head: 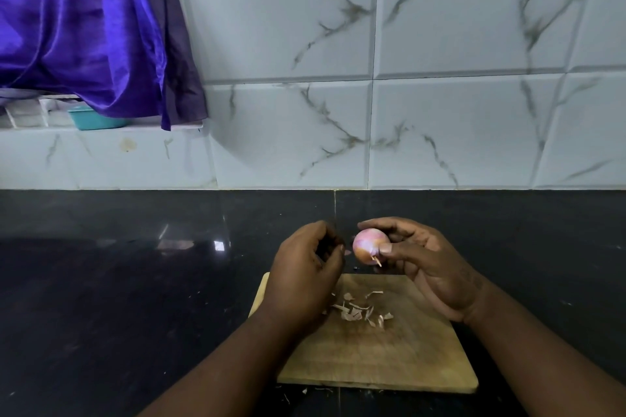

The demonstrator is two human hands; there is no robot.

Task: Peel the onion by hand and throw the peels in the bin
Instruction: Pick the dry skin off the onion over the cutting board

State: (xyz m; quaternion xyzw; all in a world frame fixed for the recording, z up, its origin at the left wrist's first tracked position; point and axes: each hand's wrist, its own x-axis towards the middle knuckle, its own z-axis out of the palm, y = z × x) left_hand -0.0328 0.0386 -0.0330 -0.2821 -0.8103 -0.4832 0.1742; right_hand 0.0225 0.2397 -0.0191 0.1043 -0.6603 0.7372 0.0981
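Note:
A small pink-purple onion [368, 245] with a pale stalk tip is held above the far edge of the wooden cutting board [399, 355]. My right hand [430, 267] grips it between fingers and thumb. My left hand [305, 278] hovers just left of the onion with its fingers curled; whether a scrap of peel sits between them cannot be made out. Several pale peel scraps [359, 310] lie on the board below the hands. No bin is in view.
The board lies on a dark glossy counter [118, 298] against a white marbled tile wall [440, 112]. A purple curtain [84, 27] hangs at upper left above a ledge with a teal container [91, 118]. A few peel bits [305, 391] lie off the board's front edge.

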